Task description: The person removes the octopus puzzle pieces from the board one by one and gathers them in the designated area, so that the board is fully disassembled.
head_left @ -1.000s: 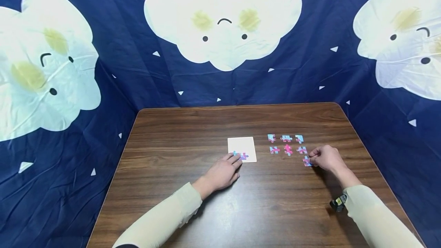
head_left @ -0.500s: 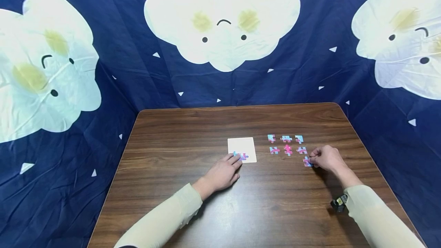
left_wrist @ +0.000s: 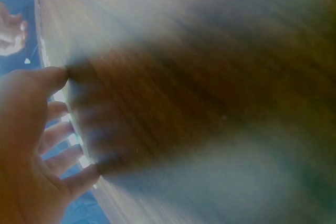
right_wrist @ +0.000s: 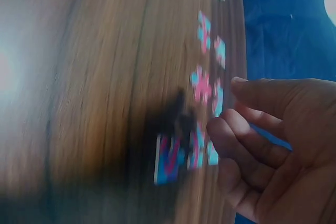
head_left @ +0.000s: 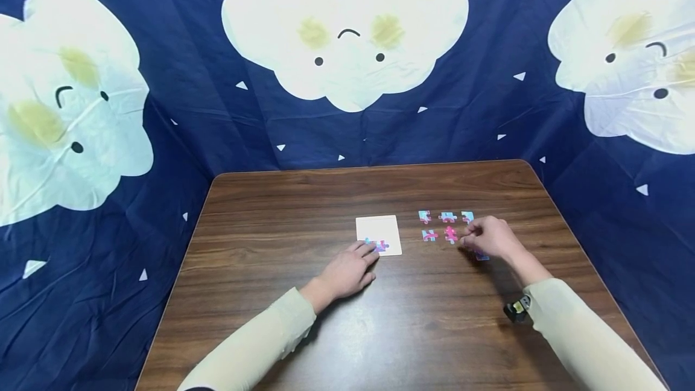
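Observation:
My left hand (head_left: 346,270) lies with its fingers extended over the lower left of a square white board (head_left: 378,226). Pink, blue and purple puzzle pieces (head_left: 382,246) show at its fingertips on that board. In the left wrist view, the fingers (left_wrist: 63,158) are spread over the board's edge. My right hand (head_left: 491,239) hovers over the loose pieces with nothing in its grasp. Its fingers are loosely bent and the thumb stands apart in the right wrist view. Below it lies a blue-purple corner piece (right_wrist: 168,159), partly covered by the hand in the head view.
Several loose puzzle pieces lie in rows right of the board, among them a pink piece (head_left: 451,235) and a blue-pink piece (head_left: 425,216). The brown wooden table (head_left: 282,210) extends around them. A blue cloth with clouds (head_left: 347,131) hangs behind. A small black device (head_left: 516,309) sits at the right wrist.
My right hand has left the corner piece at the lower right and moved up and left over the neighbouring piece. The left hand stays on the board.

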`<state>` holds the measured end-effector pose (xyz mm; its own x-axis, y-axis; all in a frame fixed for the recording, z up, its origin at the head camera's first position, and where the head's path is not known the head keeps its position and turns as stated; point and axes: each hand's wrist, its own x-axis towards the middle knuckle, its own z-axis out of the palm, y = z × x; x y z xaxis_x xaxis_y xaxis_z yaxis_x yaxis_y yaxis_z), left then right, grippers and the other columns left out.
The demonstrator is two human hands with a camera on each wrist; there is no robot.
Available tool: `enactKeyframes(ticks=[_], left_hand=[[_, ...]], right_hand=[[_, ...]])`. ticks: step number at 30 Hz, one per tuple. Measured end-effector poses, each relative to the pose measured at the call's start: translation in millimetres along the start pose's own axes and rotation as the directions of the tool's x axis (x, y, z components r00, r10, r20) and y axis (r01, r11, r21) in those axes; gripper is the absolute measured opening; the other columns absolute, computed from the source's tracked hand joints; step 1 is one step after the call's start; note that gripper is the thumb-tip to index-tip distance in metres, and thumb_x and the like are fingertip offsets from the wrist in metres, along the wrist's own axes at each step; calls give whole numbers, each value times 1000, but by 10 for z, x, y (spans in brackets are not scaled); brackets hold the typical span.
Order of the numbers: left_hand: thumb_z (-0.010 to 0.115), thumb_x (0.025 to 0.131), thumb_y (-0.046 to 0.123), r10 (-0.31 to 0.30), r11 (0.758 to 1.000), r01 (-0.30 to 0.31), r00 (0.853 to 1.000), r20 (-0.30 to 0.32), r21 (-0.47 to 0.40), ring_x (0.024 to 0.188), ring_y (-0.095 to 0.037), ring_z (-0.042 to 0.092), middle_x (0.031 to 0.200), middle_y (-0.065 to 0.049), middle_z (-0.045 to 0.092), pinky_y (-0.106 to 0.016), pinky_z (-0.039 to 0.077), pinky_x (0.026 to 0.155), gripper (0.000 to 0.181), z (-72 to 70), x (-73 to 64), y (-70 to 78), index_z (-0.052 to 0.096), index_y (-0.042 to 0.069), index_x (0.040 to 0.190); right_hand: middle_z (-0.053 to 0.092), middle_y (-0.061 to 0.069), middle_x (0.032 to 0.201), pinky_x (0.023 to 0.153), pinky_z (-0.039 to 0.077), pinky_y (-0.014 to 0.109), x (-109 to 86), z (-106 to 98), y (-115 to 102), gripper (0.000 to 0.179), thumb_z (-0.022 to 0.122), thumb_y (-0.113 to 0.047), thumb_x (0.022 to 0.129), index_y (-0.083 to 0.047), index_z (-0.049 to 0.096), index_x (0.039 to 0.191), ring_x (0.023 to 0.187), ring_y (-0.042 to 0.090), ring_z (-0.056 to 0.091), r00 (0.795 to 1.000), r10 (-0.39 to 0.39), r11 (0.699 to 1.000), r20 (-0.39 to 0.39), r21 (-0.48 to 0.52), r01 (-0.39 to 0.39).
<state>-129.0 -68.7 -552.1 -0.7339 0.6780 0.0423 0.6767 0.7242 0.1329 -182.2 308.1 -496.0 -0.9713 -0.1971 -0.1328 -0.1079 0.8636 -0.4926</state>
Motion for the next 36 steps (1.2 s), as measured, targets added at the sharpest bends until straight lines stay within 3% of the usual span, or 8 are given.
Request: enactKeyframes(ticks=[8, 15, 23, 31, 36], left_hand=[[65, 98, 36, 0, 1000, 0, 1000, -26, 7, 139, -29, 51, 149, -13, 54, -40, 45, 114, 50, 25, -4, -4, 62, 10, 141], [65, 98, 37, 3, 1000, -3, 1000, -6, 11, 140, -29, 51, 150, -12, 54, -39, 44, 115, 51, 10, -22, -32, 62, 9, 142], [69, 96, 34, 52, 998, -52, 999, 14, -20, 141, -29, 52, 150, -12, 56, -38, 41, 118, 50, -43, -33, -110, 64, 6, 137], [69, 97, 34, 62, 998, -61, 998, 11, -16, 141, -29, 51, 152, -12, 54, -39, 41, 118, 50, -14, -29, -135, 64, 7, 139], [66, 99, 35, 47, 999, -47, 998, 34, -7, 143, -29, 48, 154, -11, 52, -45, 41, 118, 50, -33, -41, -122, 62, 9, 141]], right_hand=[[71, -8, 71, 65, 49, 30, 238, 280, -372, 7, 80, -18, 85, -12, 79, 90, 65, 8, 60, 993, -114, 991, -3, 72, 114], [71, -6, 77, 72, 51, 28, 458, 478, -648, 18, 84, -15, 83, -8, 78, 98, 70, 6, 62, 969, -245, 959, 11, 147, 241], [74, -4, 84, 73, 55, 30, 589, 643, -903, 20, 83, -14, 85, -6, 78, 103, 76, 9, 65, 958, -281, 940, 64, 221, 261], [74, -4, 85, 76, 56, 30, 659, 790, -1112, 22, 82, -14, 86, -6, 77, 105, 78, 8, 65, 937, -327, 931, 120, 214, 297], [70, -7, 82, 74, 53, 28, 668, 884, -1180, 20, 83, -17, 85, -11, 78, 103, 76, 6, 61, 933, -327, 937, 152, 176, 300]])
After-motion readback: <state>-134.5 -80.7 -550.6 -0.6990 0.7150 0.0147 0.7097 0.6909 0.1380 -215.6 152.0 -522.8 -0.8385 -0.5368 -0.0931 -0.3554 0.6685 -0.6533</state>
